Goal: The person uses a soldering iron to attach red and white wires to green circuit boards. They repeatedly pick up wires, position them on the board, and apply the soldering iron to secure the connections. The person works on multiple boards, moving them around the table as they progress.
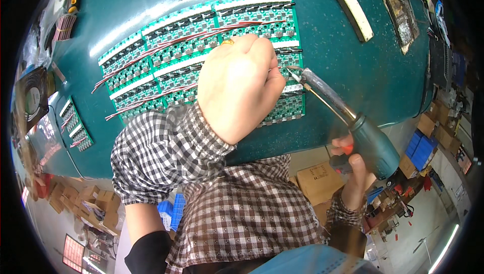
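Left hand curled, pinching a thin wire against the green circuit boards beneath it. Right hand wrapped tight around the handle of a soldering iron, tip just beside the left fingertips. Boards with red wires spread outward over the dark green counter. Soldering a wire, seemingly; next, steady tip contact at the joint.
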Tool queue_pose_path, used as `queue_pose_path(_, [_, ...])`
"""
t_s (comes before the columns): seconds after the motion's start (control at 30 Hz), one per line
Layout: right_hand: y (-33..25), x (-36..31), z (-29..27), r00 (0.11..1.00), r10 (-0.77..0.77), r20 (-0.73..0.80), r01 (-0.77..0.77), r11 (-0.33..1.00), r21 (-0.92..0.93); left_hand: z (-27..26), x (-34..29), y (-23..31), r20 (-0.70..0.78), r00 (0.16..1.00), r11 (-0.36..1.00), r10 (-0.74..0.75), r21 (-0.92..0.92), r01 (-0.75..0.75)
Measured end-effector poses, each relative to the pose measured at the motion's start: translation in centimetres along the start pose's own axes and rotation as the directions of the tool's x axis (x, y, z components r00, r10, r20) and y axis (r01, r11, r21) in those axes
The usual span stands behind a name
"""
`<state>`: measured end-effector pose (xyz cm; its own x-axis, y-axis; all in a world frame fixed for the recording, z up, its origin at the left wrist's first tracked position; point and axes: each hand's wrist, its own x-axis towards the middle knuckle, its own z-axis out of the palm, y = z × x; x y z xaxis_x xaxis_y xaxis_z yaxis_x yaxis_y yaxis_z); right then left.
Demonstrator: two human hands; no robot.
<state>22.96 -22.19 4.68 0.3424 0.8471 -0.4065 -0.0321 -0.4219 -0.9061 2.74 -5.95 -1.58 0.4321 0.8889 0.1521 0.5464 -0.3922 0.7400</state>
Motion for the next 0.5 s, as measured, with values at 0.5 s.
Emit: queue_pose_path(0.5, [0.03, 0.33, 0.1, 0.999, -0.052, 0.015, 0.052, 0.999, 0.014, -0.19, 0.05, 0.12, 0.017, 1.0, 1.0, -0.003, 0.012, 0.003])
